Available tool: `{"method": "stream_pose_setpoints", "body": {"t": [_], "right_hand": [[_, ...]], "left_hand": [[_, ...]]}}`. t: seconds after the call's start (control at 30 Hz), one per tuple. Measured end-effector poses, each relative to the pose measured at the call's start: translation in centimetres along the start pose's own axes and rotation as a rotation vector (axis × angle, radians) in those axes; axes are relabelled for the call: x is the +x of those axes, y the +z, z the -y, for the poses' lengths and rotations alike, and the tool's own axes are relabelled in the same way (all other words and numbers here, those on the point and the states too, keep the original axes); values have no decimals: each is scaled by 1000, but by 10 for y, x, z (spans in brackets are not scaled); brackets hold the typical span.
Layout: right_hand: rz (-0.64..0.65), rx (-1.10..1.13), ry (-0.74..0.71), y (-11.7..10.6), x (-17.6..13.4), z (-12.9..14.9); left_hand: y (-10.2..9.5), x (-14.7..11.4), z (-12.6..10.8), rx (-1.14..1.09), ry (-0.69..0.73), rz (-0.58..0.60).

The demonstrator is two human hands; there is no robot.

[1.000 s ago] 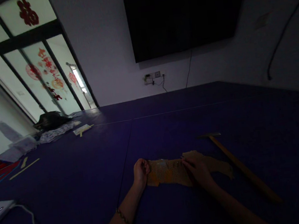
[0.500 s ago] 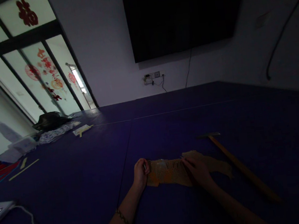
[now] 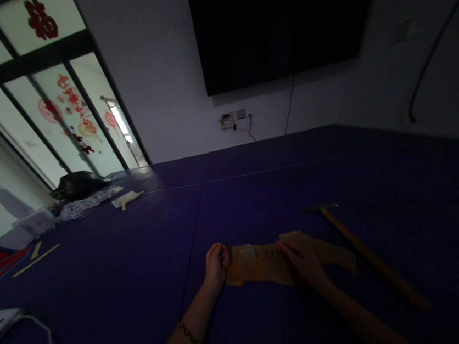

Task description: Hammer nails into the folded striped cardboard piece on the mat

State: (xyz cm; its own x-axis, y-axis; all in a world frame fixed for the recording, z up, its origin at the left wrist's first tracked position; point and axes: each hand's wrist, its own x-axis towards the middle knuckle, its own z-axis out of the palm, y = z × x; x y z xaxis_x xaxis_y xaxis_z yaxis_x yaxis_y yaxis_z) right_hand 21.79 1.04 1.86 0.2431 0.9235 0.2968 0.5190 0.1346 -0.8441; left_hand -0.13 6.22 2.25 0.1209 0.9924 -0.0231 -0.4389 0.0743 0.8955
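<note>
A torn brown sheet [image 3: 260, 265], paper or thin cardboard, lies on the dark blue surface before me. It has dark marks, an orange patch and a shiny clear patch at its upper edge. My left hand [image 3: 216, 264] is closed on its left end, and a small pale glint shows at the fingers. My right hand [image 3: 304, 263] pinches the top edge further right, its fingertips bent down on it. Behind that hand a ragged brown piece [image 3: 332, 251] stretches to the right; whether it joins the sheet is hidden. A long wooden-handled hammer [image 3: 371, 255] lies on the right.
Left of me are a white device [image 3: 0, 324] with a cable, and red and blue strips [image 3: 2, 264]. A black bag [image 3: 77, 185] and papers [image 3: 88, 203] lie at the far left. A large dark screen [image 3: 279, 23] hangs on the wall.
My right fingertips have shifted very slightly left and up along the sheet's top edge. The left hand, the sheet and the hammer stay where they were.
</note>
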Motion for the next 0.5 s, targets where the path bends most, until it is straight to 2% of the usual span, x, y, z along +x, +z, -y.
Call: {"method": "stream_pose_setpoints", "body": {"t": [0.5], "right_hand": [[4,1,-24,2,1,-6]], "left_hand": [[0,2,5,27,9,39]]}}
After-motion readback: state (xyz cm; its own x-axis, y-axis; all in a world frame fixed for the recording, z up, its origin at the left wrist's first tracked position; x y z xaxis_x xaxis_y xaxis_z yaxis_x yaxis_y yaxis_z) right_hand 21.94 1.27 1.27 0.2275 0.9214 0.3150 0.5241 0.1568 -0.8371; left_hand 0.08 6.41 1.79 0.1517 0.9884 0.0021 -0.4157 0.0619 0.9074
